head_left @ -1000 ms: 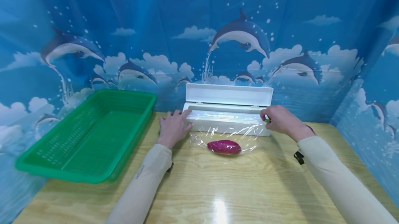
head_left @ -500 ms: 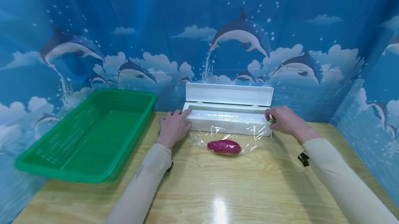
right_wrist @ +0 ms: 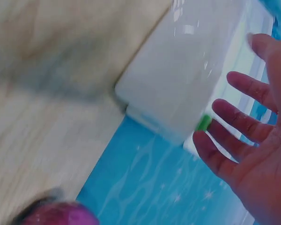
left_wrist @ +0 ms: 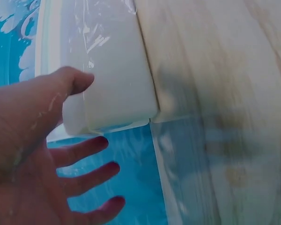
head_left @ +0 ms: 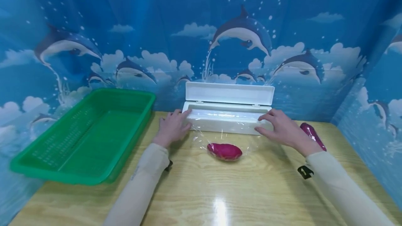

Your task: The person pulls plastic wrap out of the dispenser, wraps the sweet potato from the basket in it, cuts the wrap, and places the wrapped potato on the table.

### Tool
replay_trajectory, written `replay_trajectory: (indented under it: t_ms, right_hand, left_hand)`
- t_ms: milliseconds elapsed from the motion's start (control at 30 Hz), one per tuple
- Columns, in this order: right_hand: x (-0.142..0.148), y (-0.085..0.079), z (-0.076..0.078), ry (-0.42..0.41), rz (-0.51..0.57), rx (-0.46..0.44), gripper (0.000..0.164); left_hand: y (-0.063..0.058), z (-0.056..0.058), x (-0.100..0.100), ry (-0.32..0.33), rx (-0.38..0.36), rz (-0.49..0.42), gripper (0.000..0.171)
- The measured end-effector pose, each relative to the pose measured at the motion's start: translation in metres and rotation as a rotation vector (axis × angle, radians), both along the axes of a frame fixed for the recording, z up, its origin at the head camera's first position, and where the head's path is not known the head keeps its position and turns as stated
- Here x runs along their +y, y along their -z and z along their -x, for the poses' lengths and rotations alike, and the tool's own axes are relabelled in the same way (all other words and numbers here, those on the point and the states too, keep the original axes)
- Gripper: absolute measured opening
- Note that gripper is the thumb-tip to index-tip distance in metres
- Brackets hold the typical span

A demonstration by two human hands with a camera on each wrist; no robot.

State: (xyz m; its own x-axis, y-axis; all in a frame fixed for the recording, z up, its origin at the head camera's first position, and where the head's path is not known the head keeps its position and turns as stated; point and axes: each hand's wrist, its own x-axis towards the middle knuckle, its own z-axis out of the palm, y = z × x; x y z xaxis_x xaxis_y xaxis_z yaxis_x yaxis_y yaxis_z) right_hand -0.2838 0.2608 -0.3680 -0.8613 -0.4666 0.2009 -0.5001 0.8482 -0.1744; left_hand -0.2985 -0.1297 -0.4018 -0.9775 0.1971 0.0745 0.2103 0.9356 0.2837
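A white cling film dispenser (head_left: 226, 125) stands with its lid (head_left: 229, 93) raised. Clear cling film (head_left: 201, 138) runs from it over a purple sweet potato (head_left: 226, 152) on the table. My left hand (head_left: 172, 128) rests at the dispenser's left end, fingers spread, and the left wrist view shows the thumb or index tip against its film-covered wall (left_wrist: 117, 70). At the other end my right hand (head_left: 282, 130) has its thumb and fingers apart, gripping nothing. A green slider (right_wrist: 204, 123) shows between its fingers in the right wrist view.
On the left stands a green perforated basket (head_left: 110, 173). A second purple sweet potato (head_left: 313, 136), shiny as if wrapped, lies behind my right wrist. A blue dolphin-print curtain (head_left: 157, 27) rises behind the wooden table (head_left: 220, 187).
My right hand has let go of the green slider and moved slightly left, its fingers spreading. The second sweet potato has come into view behind that wrist. My left hand stays at its end.
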Motion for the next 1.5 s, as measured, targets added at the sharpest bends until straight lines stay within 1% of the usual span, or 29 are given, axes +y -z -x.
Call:
replay_trajectory:
  t_ms: [67,100,167,233,300,433,500,533,600,667,733,767,833,900,1033,1167,1333,1400,1500]
  right_hand:
    - [-0.006,0.003,-0.004,-0.016,-0.021,0.060,0.040]
    - [-0.008,0.004,-0.005,-0.020,-0.030,0.091,0.038]
    - [-0.011,0.006,-0.007,-0.029,-0.045,0.150,0.030]
    - [-0.012,0.007,-0.007,-0.042,-0.048,0.186,0.021]
    - [-0.013,0.008,-0.006,-0.047,-0.041,0.184,0.012]
    - [-0.014,0.011,-0.005,-0.041,-0.039,0.149,0.009]
    - [-0.015,0.014,-0.005,-0.030,-0.034,0.147,0.011]
    - [-0.015,0.015,-0.005,-0.032,-0.032,0.152,0.015]
    - [-0.017,0.019,-0.004,-0.054,-0.028,0.170,0.024]
    - [-0.018,0.023,-0.003,-0.086,-0.036,0.205,0.028]
    - [-0.020,0.026,-0.002,-0.125,-0.041,0.238,0.026]
    - [-0.021,0.028,-0.001,-0.141,-0.041,0.255,0.023]
    - [-0.023,0.030,0.000,-0.156,-0.035,0.282,0.015]
    - [-0.024,0.029,-0.001,-0.160,-0.017,0.278,0.010]
    - [-0.026,0.025,-0.005,-0.140,0.032,0.216,0.009]
    - [-0.027,0.019,-0.013,-0.137,0.100,0.146,0.008]
    - [-0.026,0.014,-0.029,-0.174,0.206,0.066,0.014]
    - [-0.025,0.013,-0.035,-0.213,0.252,0.049,0.017]
    - [-0.025,0.014,-0.045,-0.277,0.303,0.023,0.023]
  left_hand:
    - [-0.002,-0.001,-0.003,0.028,-0.017,-0.046,0.065]
    - [-0.003,-0.002,-0.004,0.043,-0.021,-0.071,0.065]
    - [-0.005,-0.003,-0.007,0.073,-0.021,-0.114,0.065]
    - [-0.007,-0.005,-0.009,0.091,-0.013,-0.149,0.062]
    - [-0.008,-0.007,-0.010,0.098,0.002,-0.179,0.057]
    - [-0.007,-0.010,-0.011,0.087,0.025,-0.253,0.044]
    - [-0.007,-0.011,-0.012,0.094,0.030,-0.293,0.039]
    - [-0.008,-0.012,-0.012,0.099,0.022,-0.314,0.037]
    - [-0.010,-0.012,-0.012,0.118,0.009,-0.347,0.034]
    - [-0.011,-0.013,-0.012,0.145,-0.001,-0.374,0.031]
    - [-0.013,-0.013,-0.012,0.162,-0.014,-0.393,0.029]
    - [-0.013,-0.013,-0.012,0.167,-0.023,-0.400,0.027]
    - [-0.013,-0.014,-0.012,0.173,-0.055,-0.418,0.025]
    - [-0.012,-0.013,-0.012,0.179,-0.089,-0.436,0.023]
    - [-0.011,-0.013,-0.015,0.191,-0.144,-0.474,0.022]
    - [-0.008,-0.013,-0.020,0.210,-0.211,-0.555,0.025]
    - [-0.006,-0.015,-0.030,0.251,-0.346,-0.680,0.027]
    - [-0.006,-0.016,-0.033,0.278,-0.414,-0.732,0.027]
    - [-0.006,-0.019,-0.036,0.335,-0.511,-0.766,0.026]
